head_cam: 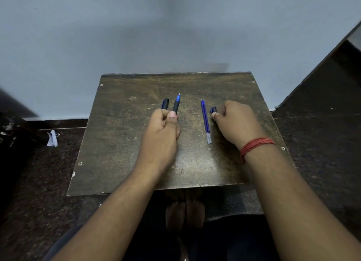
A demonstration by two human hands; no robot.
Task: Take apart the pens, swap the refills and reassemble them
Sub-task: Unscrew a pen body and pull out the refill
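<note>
Head view: on the scuffed brown worktop (121, 143), two slim blue refills (205, 120) lie side by side. A black pen barrel (176, 105) is gripped by the closed left hand (163, 132); a capped piece (214, 110), possibly plastic, is pinched by the right hand (236, 122).

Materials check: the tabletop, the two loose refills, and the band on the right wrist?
Tabletop: looks like dark laminate or painted board, matte and worn, with scuffs and screw heads at the corners. Refills: apparently translucent blue plastic tubes, clear at the near ends. Wrist band: red thread, many wound strands.
</note>
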